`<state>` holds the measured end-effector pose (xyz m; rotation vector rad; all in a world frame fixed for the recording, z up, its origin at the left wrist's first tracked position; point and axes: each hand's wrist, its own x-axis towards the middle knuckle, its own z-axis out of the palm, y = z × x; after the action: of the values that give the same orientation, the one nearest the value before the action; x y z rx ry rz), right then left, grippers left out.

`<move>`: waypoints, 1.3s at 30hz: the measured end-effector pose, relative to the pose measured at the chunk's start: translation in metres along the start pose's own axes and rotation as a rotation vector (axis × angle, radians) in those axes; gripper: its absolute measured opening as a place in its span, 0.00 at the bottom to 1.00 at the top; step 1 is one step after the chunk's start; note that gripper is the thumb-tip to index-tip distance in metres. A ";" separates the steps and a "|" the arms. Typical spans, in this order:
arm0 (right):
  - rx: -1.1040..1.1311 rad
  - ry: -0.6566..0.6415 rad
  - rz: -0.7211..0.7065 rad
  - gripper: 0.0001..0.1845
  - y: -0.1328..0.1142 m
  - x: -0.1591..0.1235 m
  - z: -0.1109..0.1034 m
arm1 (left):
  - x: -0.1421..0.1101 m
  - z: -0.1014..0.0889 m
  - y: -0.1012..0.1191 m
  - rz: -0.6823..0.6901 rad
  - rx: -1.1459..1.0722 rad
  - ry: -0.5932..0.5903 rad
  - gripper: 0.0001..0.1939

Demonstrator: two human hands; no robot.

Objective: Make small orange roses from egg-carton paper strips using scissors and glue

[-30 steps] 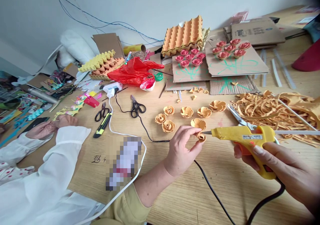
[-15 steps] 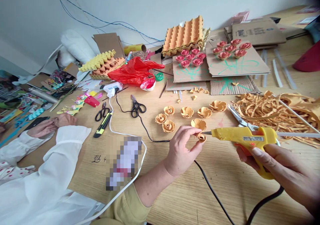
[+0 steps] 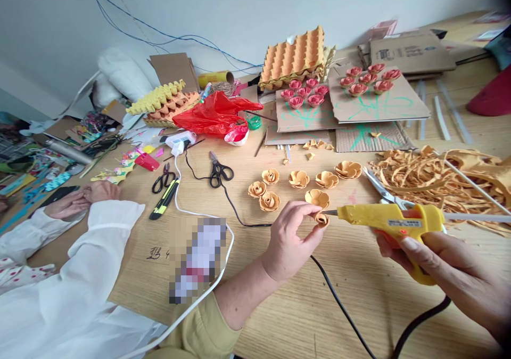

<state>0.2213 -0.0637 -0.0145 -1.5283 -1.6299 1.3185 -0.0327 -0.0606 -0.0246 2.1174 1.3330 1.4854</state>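
Note:
My left hand pinches a small rolled orange rosebud between thumb and fingers, above the table. In my right hand is a yellow hot glue gun, its metal nozzle at the bud's upper edge. A clear glue stick juts from the gun's back. Just behind the bud lies an orange cup of petals. Several other orange flowers rest beyond, among them an open flower and a flower with a rolled centre.
Orange trimmings and silver scissors lie at right. Red flowers stand on cardboard behind. Black-handled scissors, a utility knife and a white cable are on the left, near a co-worker's hands.
The glue gun's rear and my right hand have shifted very slightly. The nozzle stays at the rosebud, and my left hand holds the same place.

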 end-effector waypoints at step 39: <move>-0.633 0.213 -0.762 0.14 0.022 -0.008 0.006 | -0.003 0.003 0.002 -0.167 -0.127 0.025 0.12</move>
<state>0.2266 -0.0756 -0.0350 -1.0783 -2.2688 0.2339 -0.0291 -0.0626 -0.0269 1.8678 1.3492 1.4910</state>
